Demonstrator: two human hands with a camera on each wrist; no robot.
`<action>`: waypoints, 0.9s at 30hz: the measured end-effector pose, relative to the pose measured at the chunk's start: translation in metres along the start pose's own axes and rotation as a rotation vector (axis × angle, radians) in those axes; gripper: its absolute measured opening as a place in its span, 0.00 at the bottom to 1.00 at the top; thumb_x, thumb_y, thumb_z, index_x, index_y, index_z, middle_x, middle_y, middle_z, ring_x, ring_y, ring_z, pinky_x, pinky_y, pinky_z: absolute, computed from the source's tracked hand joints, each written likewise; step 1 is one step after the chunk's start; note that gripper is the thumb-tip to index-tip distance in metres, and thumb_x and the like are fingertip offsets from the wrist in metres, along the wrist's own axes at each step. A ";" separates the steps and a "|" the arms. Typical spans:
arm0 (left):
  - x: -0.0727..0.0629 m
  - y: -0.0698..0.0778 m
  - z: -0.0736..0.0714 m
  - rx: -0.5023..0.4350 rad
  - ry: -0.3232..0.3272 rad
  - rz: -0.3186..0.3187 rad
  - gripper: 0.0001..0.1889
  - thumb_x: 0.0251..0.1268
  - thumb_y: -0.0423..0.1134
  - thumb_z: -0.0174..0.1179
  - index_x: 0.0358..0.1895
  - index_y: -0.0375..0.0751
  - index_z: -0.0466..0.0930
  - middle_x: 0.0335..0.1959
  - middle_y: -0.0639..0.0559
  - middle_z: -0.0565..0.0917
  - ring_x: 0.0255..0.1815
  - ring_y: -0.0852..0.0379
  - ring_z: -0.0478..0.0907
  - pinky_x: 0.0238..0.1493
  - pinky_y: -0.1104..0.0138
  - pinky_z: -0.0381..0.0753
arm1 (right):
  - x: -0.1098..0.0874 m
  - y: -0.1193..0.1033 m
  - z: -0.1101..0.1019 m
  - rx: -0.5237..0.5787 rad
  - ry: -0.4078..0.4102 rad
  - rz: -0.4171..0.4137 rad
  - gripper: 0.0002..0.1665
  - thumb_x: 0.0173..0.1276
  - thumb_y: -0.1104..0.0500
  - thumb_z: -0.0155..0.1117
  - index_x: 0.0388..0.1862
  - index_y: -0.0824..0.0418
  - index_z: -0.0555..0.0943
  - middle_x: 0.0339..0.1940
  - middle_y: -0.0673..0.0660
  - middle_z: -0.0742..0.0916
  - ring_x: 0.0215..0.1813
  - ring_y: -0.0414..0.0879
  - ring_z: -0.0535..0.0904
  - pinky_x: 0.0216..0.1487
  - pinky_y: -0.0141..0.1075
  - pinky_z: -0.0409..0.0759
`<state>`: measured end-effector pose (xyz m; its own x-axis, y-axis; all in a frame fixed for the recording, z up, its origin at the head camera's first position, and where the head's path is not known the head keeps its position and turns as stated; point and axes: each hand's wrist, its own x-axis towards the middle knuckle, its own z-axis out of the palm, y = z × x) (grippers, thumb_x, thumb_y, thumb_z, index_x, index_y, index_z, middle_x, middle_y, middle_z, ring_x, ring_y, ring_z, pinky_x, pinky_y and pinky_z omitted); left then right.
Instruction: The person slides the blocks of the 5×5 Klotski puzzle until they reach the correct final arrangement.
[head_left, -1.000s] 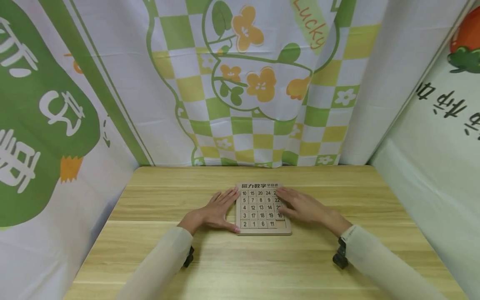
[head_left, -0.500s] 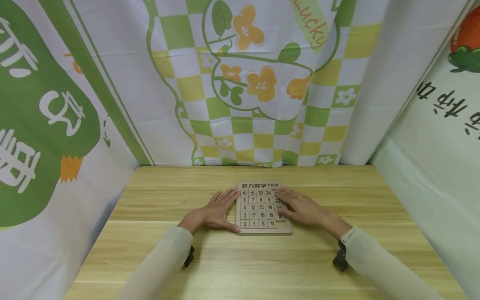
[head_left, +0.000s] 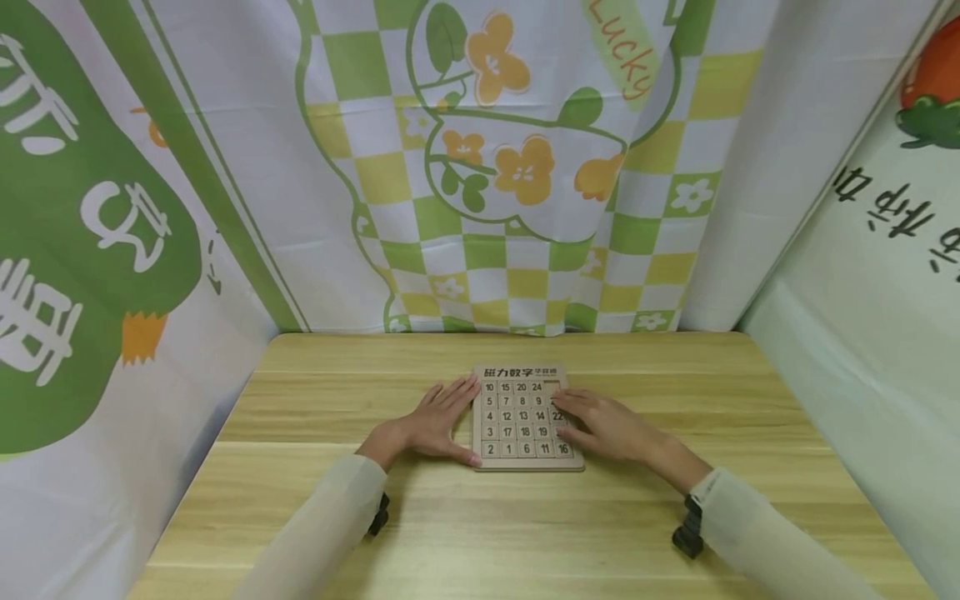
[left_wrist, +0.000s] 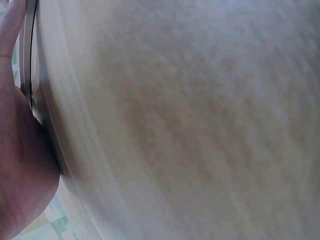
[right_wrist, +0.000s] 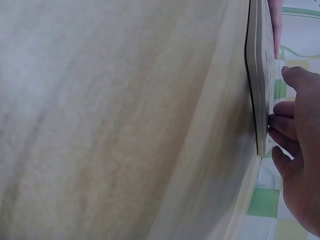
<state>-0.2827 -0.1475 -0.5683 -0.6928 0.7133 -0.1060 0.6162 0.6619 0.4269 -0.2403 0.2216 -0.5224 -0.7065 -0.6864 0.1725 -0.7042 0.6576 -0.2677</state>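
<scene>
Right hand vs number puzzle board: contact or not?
Touching. The right wrist view shows it side-on: a fingertip of the right hand meets the top face of the number puzzle board, with no gap there.

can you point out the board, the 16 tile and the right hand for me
board [head_left: 517, 372]: head view, on its printed top border
16 tile [head_left: 563, 449]: head view, on the middle of its numbered face
right hand [head_left: 611, 425]: head view, on the back of the hand

Curtain [head_left: 517, 167] reads "Lucky"; board [head_left: 528, 466] bears 10, 24, apparently 22.
</scene>
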 end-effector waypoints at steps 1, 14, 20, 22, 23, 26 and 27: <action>0.001 -0.002 0.002 0.011 0.000 -0.003 0.75 0.49 0.88 0.58 0.88 0.46 0.30 0.89 0.49 0.31 0.89 0.49 0.29 0.85 0.44 0.27 | 0.000 0.000 0.000 0.003 -0.002 0.001 0.35 0.80 0.48 0.65 0.74 0.71 0.75 0.74 0.69 0.79 0.75 0.66 0.75 0.76 0.59 0.71; 0.003 -0.003 0.002 0.024 -0.029 -0.036 0.75 0.47 0.88 0.60 0.88 0.51 0.27 0.88 0.55 0.28 0.89 0.54 0.26 0.85 0.48 0.23 | 0.005 -0.003 -0.002 0.021 0.010 -0.006 0.34 0.80 0.50 0.65 0.74 0.71 0.75 0.75 0.69 0.77 0.75 0.67 0.73 0.76 0.60 0.70; 0.003 -0.003 0.002 0.029 -0.020 -0.028 0.75 0.47 0.88 0.59 0.88 0.50 0.28 0.89 0.53 0.29 0.89 0.52 0.26 0.85 0.47 0.24 | 0.015 -0.010 -0.003 0.036 -0.016 -0.011 0.34 0.80 0.49 0.64 0.75 0.69 0.75 0.76 0.68 0.77 0.77 0.65 0.72 0.78 0.59 0.69; 0.003 -0.003 0.003 0.028 -0.018 -0.024 0.75 0.47 0.88 0.59 0.88 0.50 0.29 0.89 0.52 0.29 0.89 0.52 0.27 0.85 0.47 0.24 | 0.019 -0.013 -0.002 0.036 -0.027 -0.012 0.34 0.81 0.49 0.63 0.75 0.69 0.74 0.76 0.68 0.77 0.77 0.64 0.72 0.78 0.59 0.68; 0.003 -0.004 0.003 0.028 -0.017 -0.023 0.75 0.47 0.88 0.59 0.88 0.50 0.29 0.89 0.52 0.29 0.89 0.51 0.27 0.85 0.47 0.24 | 0.021 -0.014 -0.002 0.040 -0.031 -0.015 0.34 0.81 0.49 0.63 0.75 0.69 0.74 0.76 0.68 0.77 0.77 0.65 0.72 0.78 0.59 0.68; 0.003 -0.004 0.003 0.028 -0.017 -0.023 0.75 0.47 0.88 0.59 0.88 0.50 0.28 0.89 0.52 0.29 0.89 0.51 0.27 0.85 0.47 0.24 | 0.026 -0.019 -0.001 0.044 -0.033 -0.026 0.34 0.81 0.49 0.63 0.75 0.70 0.74 0.76 0.68 0.77 0.77 0.66 0.72 0.78 0.60 0.68; 0.003 -0.004 0.003 0.027 -0.016 -0.023 0.75 0.47 0.88 0.59 0.88 0.50 0.28 0.89 0.52 0.29 0.89 0.51 0.27 0.85 0.47 0.24 | 0.028 -0.020 0.000 0.045 -0.032 -0.032 0.34 0.81 0.49 0.63 0.75 0.70 0.74 0.76 0.68 0.77 0.77 0.66 0.71 0.78 0.60 0.69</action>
<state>-0.2861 -0.1470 -0.5727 -0.7012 0.7010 -0.1302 0.6100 0.6844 0.3995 -0.2460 0.1886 -0.5120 -0.6807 -0.7167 0.1514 -0.7219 0.6212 -0.3049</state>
